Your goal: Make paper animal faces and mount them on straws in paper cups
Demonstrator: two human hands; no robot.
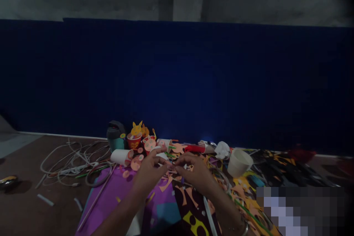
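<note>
My left hand [151, 171] and my right hand [197, 172] meet over the middle of the cluttered table, thumbs and fingertips pinched close together. Whatever lies between the fingertips is too small and dim to make out. Under them are orange paper scraps [189, 195] and purple paper [107, 195]. Beside my left hand a white paper cup [120, 156] lies on its side, near round orange paper cutouts [136, 163]. Beyond it stands a red cup [134, 142] with a yellow eared paper figure [136, 129] on top.
Tangled white cables [74, 162] spread at the left. A dark and teal container [116, 136] stands at the back. On the right are a white tub [240, 163], crumpled white paper [222, 150] and black sheets [284, 169]. A dark blue partition [177, 81] closes off the far side.
</note>
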